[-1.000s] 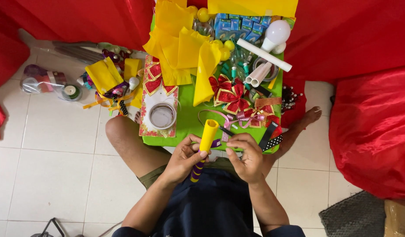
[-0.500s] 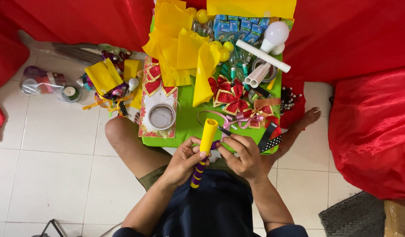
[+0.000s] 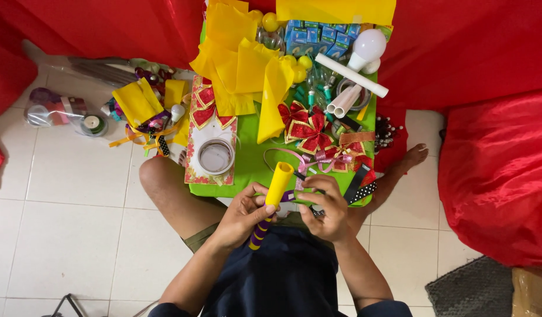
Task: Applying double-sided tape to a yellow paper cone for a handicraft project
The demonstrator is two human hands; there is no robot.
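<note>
My left hand (image 3: 240,213) grips a yellow tube (image 3: 277,184) whose lower part is wound with purple and yellow stripes (image 3: 258,234). It tilts up toward the green table (image 3: 251,161). My right hand (image 3: 323,205) pinches a purple ribbon (image 3: 290,196) that runs to the tube, just right of it. Both hands hover over my lap at the table's near edge. A pink ribbon loop (image 3: 283,154) lies on the table just beyond the tube's top.
The green table carries yellow paper sheets (image 3: 241,64), red bows (image 3: 306,126), white tubes (image 3: 350,75), a white bulb (image 3: 368,46), blue boxes (image 3: 318,32) and a tape roll (image 3: 216,156). More yellow paper (image 3: 136,101) and ribbon spools (image 3: 93,124) lie on the floor at left. Red cloth (image 3: 500,170) surrounds.
My right hand has shifted slightly along the tube with the ribbon. The tube stays tilted in my left hand.
</note>
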